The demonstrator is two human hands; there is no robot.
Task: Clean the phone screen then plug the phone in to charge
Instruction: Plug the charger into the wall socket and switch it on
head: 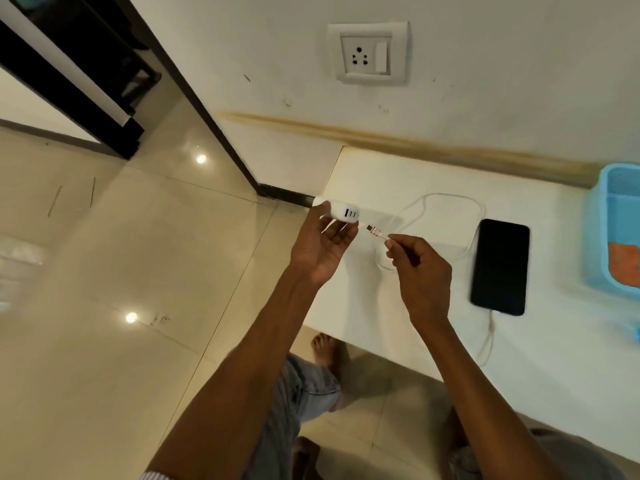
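Left hand [322,237] grips white charger block [343,213], ports facing the cable plug [375,232] pinched in right hand [420,268], not yet touching. Phone [500,266] lies screen-up on white counter [398,174], cable [446,197] already in its bottom end.

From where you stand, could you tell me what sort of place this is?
Probably a room in a home: a wall socket above a white counter, and a glossy tiled floor.

blue tray [604,216] at counter's right edge; orange cloth [625,263] in it; glossy floor tiles [104,271]
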